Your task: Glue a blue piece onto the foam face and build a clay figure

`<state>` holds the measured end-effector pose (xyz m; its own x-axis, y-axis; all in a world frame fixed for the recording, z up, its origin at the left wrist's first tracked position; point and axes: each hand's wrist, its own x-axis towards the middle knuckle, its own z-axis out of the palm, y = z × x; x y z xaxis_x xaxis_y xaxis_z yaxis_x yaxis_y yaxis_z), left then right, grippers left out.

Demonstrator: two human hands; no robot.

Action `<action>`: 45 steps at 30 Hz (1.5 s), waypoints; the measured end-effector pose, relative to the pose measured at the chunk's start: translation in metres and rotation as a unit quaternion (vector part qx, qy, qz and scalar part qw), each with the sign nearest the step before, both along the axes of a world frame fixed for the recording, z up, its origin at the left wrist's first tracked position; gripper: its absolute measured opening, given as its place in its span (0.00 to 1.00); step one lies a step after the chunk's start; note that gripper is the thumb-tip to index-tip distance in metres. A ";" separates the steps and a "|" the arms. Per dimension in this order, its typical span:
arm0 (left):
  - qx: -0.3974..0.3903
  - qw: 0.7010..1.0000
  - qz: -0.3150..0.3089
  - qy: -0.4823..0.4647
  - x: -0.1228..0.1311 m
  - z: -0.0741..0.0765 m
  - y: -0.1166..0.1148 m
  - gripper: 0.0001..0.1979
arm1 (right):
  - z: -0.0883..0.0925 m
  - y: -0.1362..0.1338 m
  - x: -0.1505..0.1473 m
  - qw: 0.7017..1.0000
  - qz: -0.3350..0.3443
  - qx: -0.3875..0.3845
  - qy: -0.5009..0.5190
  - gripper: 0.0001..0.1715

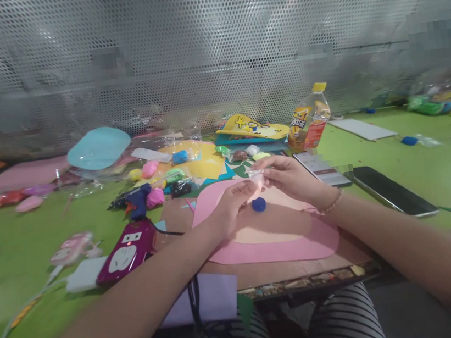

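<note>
My left hand (236,202) and my right hand (290,176) meet over the middle of the work surface. Both are closed, pinching a small clear plastic wrapper (257,176) with something pale peach in it, partly hidden by the fingers. Just below them, a dark blue lump of clay (259,204) rests on a peach paper shape (254,233). That shape lies on a larger rounded pink sheet (322,242).
Left are a glue gun (140,199), a purple power strip (126,254) and a white adapter (85,275). Wrapped clay lumps (174,174) lie behind. A bottle (309,119), a yellow decorated cutout (251,128) and two phones (392,191) (323,168) stand or lie farther back and right.
</note>
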<state>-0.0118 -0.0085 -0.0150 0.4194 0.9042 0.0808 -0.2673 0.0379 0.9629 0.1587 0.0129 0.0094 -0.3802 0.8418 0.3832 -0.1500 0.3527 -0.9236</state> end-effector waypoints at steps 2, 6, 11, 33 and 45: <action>-0.005 1.000 -0.003 0.015 0.000 0.001 -0.001 0.19 | 0.001 -0.001 0.001 0.999 -0.008 0.040 -0.026 0.09; -0.016 0.999 0.029 0.018 -0.001 0.004 -0.001 0.16 | 0.002 0.001 0.005 0.996 -0.004 0.062 -0.058 0.09; 0.013 0.997 0.057 0.049 -0.001 0.007 -0.002 0.19 | 0.005 0.001 0.007 0.997 0.018 0.019 -0.069 0.15; 0.220 0.937 0.138 0.234 -0.004 0.011 -0.004 0.15 | 0.019 0.003 0.016 0.947 -0.056 0.181 -0.260 0.08; 0.155 0.963 0.105 0.193 -0.003 0.012 -0.003 0.09 | 0.010 0.004 0.014 0.924 0.025 0.278 -0.263 0.11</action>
